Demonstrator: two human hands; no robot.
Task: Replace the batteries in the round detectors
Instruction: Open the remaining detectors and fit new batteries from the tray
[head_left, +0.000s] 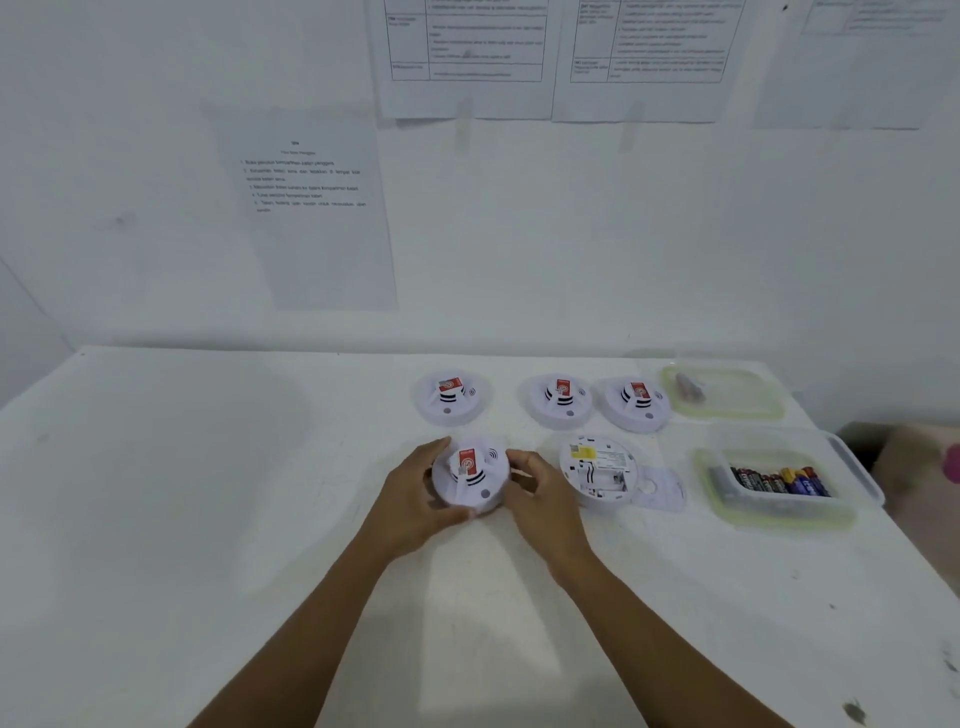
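White table (208, 519) is set against a wall (519, 234) hung with printed sheets. Near its middle, a round smoke detector (470, 475) is gripped face up between the left hand (415, 499) and right hand (540, 493), with fingers curled round its rim. Just right of it an opened detector (600, 470) is laid face down. Further right, batteries (779, 480) are kept in a clear tub (753, 514).

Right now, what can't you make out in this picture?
Head view:
- Underside of the held detector: faces the table, left hand and right hand round it.
- Print on the wall sheets: blurred, too small; upper ones cut by top edge.
- Object in far container: blurred behind cloudy plastic.
- Pink thing: cut by right edge.
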